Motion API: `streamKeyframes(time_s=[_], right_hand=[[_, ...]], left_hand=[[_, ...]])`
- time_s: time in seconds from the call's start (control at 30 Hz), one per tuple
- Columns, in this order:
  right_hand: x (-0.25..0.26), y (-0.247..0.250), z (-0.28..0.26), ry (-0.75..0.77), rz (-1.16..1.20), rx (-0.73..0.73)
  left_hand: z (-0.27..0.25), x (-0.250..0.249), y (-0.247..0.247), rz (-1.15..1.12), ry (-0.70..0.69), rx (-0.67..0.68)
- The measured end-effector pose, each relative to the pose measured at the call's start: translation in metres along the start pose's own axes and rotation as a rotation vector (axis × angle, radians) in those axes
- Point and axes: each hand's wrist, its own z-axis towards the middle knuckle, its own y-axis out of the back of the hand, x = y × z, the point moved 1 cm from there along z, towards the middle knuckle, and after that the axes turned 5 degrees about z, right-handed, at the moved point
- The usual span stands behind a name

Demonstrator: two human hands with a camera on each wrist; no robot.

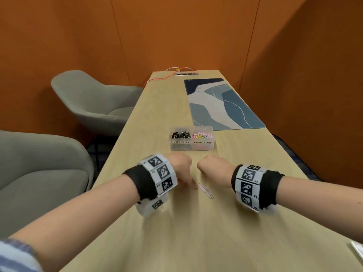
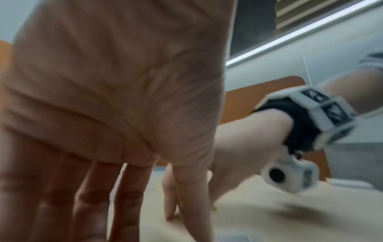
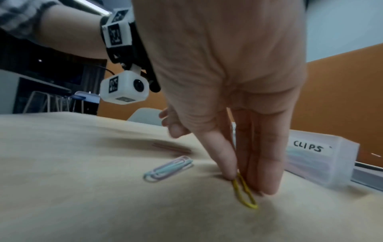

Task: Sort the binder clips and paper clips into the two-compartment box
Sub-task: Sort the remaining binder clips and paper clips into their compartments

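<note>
Pinching the yellow paper clip (image 3: pixel 244 193) flat on the table (image 1: pixel 196 232) near the box (image 1: pixel 191 138), the right hand (image 3: pixel 228 81) held thin, light, slippery wire, best lifted by one end, while I could not tell the left hand's (image 1: pixel 179 167) grip.

Even, soft overhead light fills the room in the head view, and my forearms bow outward at the wide-angle edges, the table (image 1: pixel 196 242) smearing toward the bottom corners. From my left wrist, my left hand (image 2: pixel 116 91) sits too close to focus, my right hand (image 2: pixel 244 147) streaked with motion blur beneath a bright ceiling light strip (image 2: pixel 300 31). From my right wrist, the yellow paper clip (image 3: pixel 244 194) is fairly sharp, with a soft shadow pooling on the wood beside it; the pastel paper clips (image 3: pixel 167 168) are slightly soft
</note>
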Motion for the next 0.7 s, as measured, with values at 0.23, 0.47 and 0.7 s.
streamKeyframes(time_s=[0.23, 0.47, 0.7], right_hand=[[-0.009, 0.001, -0.002, -0.013, 0.14, 0.042], [-0.009, 0.01, -0.018, -0.108, 0.625, 0.104], [0.017, -0.008, -0.024, 0.075, 0.2, -0.008]], left_hand=[[0.005, 0.0, -0.008, 0.045, -0.078, -0.036], [0.014, 0.001, -0.008, 0.009, -0.061, -0.071], [0.015, 0.001, -0.007, 0.06, -0.039, -0.152]])
